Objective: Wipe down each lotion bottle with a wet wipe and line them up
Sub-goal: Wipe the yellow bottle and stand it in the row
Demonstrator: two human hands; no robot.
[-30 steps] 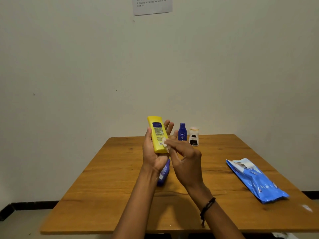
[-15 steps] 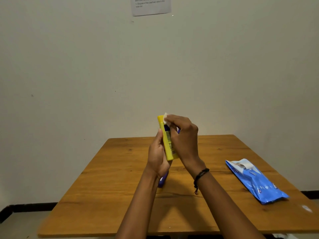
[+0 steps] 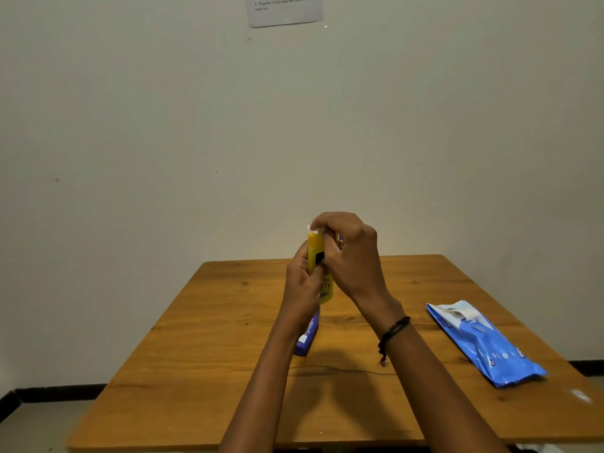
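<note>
A yellow lotion bottle (image 3: 317,253) stands upright in the air above the middle of the wooden table (image 3: 202,338). My left hand (image 3: 302,286) grips its lower half from the left. Curled over the bottle's top and right side is my right hand (image 3: 351,256), pinching a small white wet wipe (image 3: 313,228) against the top end. A blue lotion bottle (image 3: 307,335) lies on the table under my left wrist, mostly hidden. The small blue and white bottles at the back are hidden behind my hands.
A blue pack of wet wipes (image 3: 487,344) with its flap open lies on the right side of the table. A paper notice (image 3: 283,9) hangs on the wall. A small white scrap (image 3: 580,395) sits near the table's right edge.
My right hand has slid the wipe from the bottle's middle up to its top and now covers it. The bottle has turned edge-on, and both hands hide the back bottles.
</note>
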